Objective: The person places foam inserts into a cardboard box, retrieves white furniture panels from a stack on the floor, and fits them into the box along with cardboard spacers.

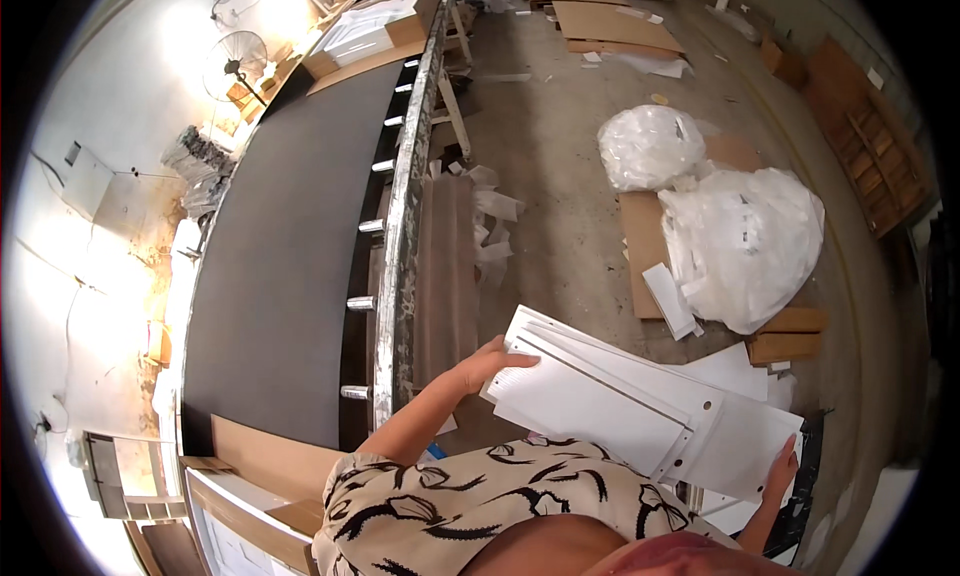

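Across the front of my body I hold several white flat panels (pixel 610 401), lying loosely over one another and sloping down to the right. Drilled holes and a long groove show on their faces. My left hand (pixel 488 364) is closed on their left end, thumb on top. At the right end my right hand (pixel 780 473) grips the edge, with its fingers partly hidden. More white pieces (pixel 735 371) show just beyond and beneath the held ones; what they rest on is mostly covered.
To my left runs a dark conveyor belt (pixel 280 226) with a worn metal rail (pixel 400 216). Cartons stand at its near end (pixel 255 511) and far end (pixel 400 21). Bulging clear plastic bags (pixel 745 241) and flat cardboard (pixel 615 26) lie on the floor. A fan (pixel 235 68) stands left.
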A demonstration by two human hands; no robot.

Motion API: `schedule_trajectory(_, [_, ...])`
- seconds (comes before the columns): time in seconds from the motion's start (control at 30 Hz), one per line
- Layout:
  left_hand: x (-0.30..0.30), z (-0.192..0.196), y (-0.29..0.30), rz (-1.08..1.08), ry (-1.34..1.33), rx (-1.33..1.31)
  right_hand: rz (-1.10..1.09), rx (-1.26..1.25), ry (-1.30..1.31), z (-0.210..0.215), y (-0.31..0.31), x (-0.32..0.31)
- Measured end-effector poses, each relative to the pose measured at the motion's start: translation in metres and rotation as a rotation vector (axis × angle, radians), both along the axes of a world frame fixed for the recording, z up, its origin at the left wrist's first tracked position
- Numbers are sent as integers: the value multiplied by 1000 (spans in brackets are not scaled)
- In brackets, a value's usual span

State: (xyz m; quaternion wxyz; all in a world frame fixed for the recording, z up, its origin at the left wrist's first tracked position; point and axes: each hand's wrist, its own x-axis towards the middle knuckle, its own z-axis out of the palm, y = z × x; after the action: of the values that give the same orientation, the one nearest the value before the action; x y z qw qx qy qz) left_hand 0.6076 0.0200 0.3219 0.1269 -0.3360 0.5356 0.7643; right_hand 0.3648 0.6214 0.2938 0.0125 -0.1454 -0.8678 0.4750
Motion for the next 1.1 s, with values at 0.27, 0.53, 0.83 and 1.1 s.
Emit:
schedule_trajectory(0.27, [-7, 11, -95, 349, -47, -101, 198, 4, -220, -42, -172, -119])
schedule_trajectory(0.53, [-117, 45, -198, 659, 22, -94, 486, -42, -201, -60, -408, -386])
schedule_trajectory(0.83, [-229, 40, -313, 906, -64, -145, 787, 180, -42, -36, -700, -571])
schedule_trajectory(1.1, [-371, 51, -544, 856, 45, -246, 766, 179, 81, 5, -896, -687])
